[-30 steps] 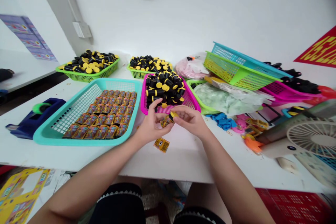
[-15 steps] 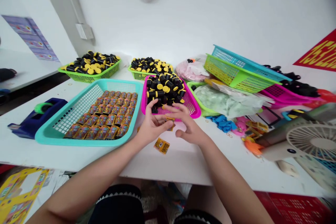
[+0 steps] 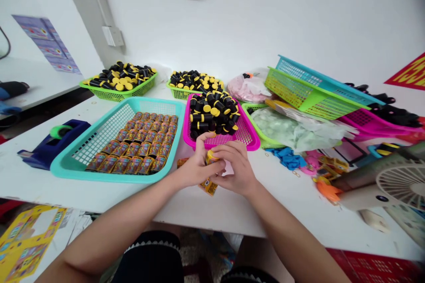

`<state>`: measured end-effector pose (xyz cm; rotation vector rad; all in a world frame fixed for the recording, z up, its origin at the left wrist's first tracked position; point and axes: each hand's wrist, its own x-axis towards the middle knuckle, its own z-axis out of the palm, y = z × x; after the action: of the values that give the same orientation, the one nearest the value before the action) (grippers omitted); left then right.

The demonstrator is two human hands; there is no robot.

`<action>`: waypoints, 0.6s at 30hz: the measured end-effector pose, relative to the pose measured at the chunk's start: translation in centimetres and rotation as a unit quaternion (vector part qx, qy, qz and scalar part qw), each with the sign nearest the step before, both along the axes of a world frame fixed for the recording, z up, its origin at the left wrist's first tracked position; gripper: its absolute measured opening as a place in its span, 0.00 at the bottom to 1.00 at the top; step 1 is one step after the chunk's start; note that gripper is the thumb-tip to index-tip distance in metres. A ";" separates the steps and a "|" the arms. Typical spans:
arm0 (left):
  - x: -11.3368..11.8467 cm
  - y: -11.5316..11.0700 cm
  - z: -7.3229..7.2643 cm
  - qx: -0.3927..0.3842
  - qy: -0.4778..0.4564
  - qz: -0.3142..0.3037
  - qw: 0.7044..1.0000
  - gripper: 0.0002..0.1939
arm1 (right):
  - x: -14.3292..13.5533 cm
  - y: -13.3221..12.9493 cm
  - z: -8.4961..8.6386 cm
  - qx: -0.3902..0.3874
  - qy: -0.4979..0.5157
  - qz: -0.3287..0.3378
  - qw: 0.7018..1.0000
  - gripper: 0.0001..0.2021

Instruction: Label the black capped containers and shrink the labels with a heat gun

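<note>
Between my two hands, in front of the pink basket, is a small yellow-capped canister [image 3: 211, 156]; its body is mostly hidden by fingers. My left hand [image 3: 194, 169] is closed around its left side, thumb across the front. From the right, my right hand [image 3: 238, 169] curls its fingertips onto the same canister. A flat yellow printed label [image 3: 209, 186] lies on the table just below the hands, partly covered. Another orange label [image 3: 181, 162] shows beside my left hand. The pink basket [image 3: 254, 141] holds plain black canisters with yellow caps.
On the left, a turquoise basket [image 3: 59, 170] holds rows of labelled canisters, beside a blue tape dispenser [image 3: 49, 143]. Behind are green baskets [image 3: 122, 94] of black canisters. Stacked baskets [image 3: 308, 93], plastic bags [image 3: 282, 126] and a fan [image 3: 401, 185] occupy the right.
My hands have come closer together and closed on the canister, whose yellow cap now shows. The lower label is partly covered now. The whole view has shifted slightly.
</note>
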<state>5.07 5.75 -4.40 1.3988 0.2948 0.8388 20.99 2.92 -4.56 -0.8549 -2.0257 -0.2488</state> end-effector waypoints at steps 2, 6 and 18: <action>-0.1 0.0 0.0 0.016 0.005 -0.008 1.000 0.34 | 0.1 -0.1 0.2 0.010 -0.009 -0.005 1.000 0.23; -0.1 0.0 -0.1 0.087 0.046 0.069 0.993 0.36 | 0.4 -0.1 0.0 0.057 -0.059 -0.040 0.996 0.23; 0.8 -0.1 -0.6 0.200 0.095 0.202 0.954 0.33 | -0.2 0.0 -0.2 0.079 -0.043 -0.066 0.994 0.21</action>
<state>5.90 5.65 -5.04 1.8379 0.5992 1.1453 20.78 2.93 -4.78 -0.8923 -1.9999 -0.5203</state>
